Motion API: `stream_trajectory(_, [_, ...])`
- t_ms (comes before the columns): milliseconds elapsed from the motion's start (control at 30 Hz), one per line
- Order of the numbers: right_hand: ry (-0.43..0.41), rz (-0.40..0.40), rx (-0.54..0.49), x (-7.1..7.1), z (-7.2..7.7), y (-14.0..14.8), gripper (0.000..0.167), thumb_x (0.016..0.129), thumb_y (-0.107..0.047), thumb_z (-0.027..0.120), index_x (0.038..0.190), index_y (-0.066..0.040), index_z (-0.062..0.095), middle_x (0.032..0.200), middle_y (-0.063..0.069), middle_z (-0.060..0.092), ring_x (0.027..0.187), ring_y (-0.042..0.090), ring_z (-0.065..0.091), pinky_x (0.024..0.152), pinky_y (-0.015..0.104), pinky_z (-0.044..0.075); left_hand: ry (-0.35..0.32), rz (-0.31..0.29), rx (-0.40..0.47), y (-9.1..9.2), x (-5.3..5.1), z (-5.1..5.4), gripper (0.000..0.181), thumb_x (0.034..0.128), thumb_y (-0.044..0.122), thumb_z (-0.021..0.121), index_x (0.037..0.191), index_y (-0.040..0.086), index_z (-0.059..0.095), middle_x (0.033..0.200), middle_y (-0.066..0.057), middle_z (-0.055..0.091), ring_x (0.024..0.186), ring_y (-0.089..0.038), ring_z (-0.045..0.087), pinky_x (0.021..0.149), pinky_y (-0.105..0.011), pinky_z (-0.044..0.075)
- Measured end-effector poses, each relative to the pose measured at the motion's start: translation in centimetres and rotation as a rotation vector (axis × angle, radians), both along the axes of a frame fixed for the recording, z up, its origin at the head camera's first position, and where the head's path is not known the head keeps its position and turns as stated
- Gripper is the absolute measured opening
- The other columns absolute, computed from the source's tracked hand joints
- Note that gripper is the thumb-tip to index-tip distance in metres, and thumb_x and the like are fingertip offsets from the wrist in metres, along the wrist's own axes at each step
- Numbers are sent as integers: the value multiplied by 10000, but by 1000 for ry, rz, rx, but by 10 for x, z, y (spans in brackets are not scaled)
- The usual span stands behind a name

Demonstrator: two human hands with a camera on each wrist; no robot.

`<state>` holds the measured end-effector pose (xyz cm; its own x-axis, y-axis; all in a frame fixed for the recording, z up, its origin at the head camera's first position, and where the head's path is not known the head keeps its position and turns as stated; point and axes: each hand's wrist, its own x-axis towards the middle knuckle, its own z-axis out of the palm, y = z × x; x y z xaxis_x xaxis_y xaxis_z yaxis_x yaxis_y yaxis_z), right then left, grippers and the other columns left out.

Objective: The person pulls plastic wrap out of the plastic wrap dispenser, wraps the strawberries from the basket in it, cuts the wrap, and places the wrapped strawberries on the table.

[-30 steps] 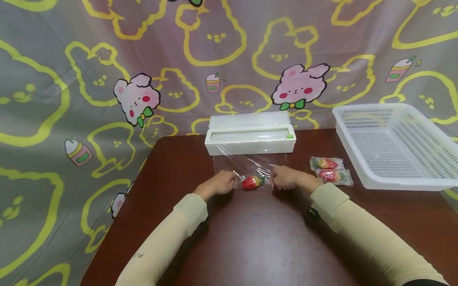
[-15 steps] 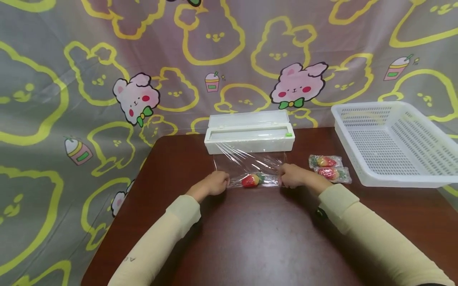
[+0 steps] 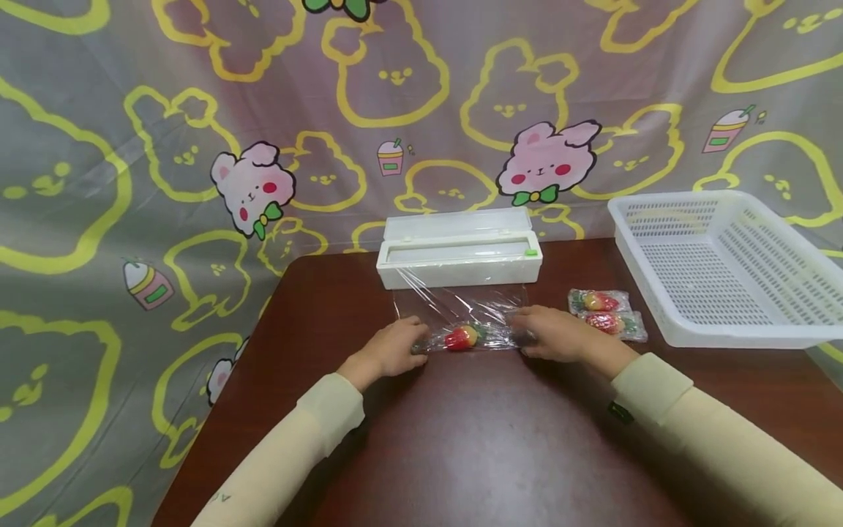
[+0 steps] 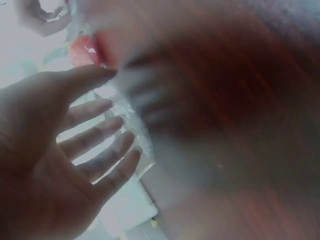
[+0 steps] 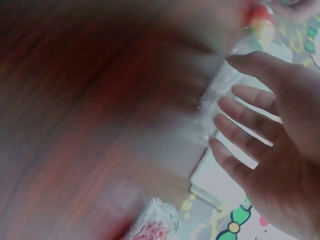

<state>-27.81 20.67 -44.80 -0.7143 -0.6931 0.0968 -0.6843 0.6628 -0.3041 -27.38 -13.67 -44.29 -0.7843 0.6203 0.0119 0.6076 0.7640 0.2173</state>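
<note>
A red and yellow toy strawberry (image 3: 461, 337) with green leaves lies at the near edge of a sheet of clear cling film (image 3: 454, 301), partly covered by it. The film runs back to a white dispenser box (image 3: 461, 275) with its lid raised. My left hand (image 3: 392, 347) is at the film's left edge, and in the left wrist view its fingers (image 4: 95, 135) are spread and straight. At the right edge is my right hand (image 3: 552, 334); the right wrist view shows its fingers (image 5: 245, 135) extended too. Whether either hand touches the film is unclear.
Two film-wrapped toy strawberries (image 3: 607, 323) lie right of my right hand. A white perforated plastic basket (image 3: 731, 337) stands at the table's right. A patterned curtain (image 3: 296, 88) hangs behind the dark brown table (image 3: 461, 439).
Both hands have moved apart along the film's near edge, and their gripping fingers have opened out. The film's near edge has bunched around the strawberry, which stays in nearly the same place.
</note>
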Motion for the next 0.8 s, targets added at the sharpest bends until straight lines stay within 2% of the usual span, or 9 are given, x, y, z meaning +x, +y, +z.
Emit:
stream_trajectory(33, [21,3,15,0,-1,-1,314,833,-70,800,1132,-15,721,1178,198,681,1024,348,675,845,508,569,9,-1,-10,0,-1,-1,314,881,186,773,1165,72,699,1076,-79,632,974,-260,632,817,-446,549])
stream_trajectory(167, [87,-12,66,-1,-3,-6,183,767,-3,798,919,-95,754,1038,119,709,833,259,669,691,420,567,69,11,-22,-4,-5,-5,240,815,33,774,1048,82,750,957,-55,642,870,-240,639,750,-415,549])
stream_trajectory(267, [147,-22,108,-4,-6,-7,133,795,17,746,854,-102,745,923,70,681,734,221,622,626,392,545,108,-3,-3,-9,-8,-7,212,780,-49,741,942,86,759,874,-41,634,799,-222,628,705,-393,542])
stream_trajectory(400, [188,-19,55,-5,-11,-4,145,862,33,689,817,-94,743,1003,134,721,846,298,700,677,440,578,131,-54,75,-16,-11,-11,124,861,-41,713,903,65,762,874,-51,670,822,-220,655,734,-385,556])
stream_trajectory(500, [177,3,-50,-6,-13,1,131,861,54,708,823,-67,740,1057,168,724,929,326,713,744,471,584,139,-76,146,-22,-13,-15,67,917,-8,713,918,37,763,906,-61,701,878,-220,681,808,-382,564])
stream_trajectory(600, [159,28,-133,-7,-14,6,111,847,75,728,868,-33,741,966,112,704,874,272,698,772,458,578,141,-75,204,-27,-14,-19,52,929,-1,709,927,26,753,908,-56,714,881,-208,687,833,-375,562])
stream_trajectory(800, [114,-9,-199,-11,-15,11,122,875,33,727,988,-12,739,912,31,694,860,226,684,810,468,567,105,-25,293,-31,-16,-20,54,947,34,700,950,40,753,905,-30,735,846,-173,674,814,-367,558])
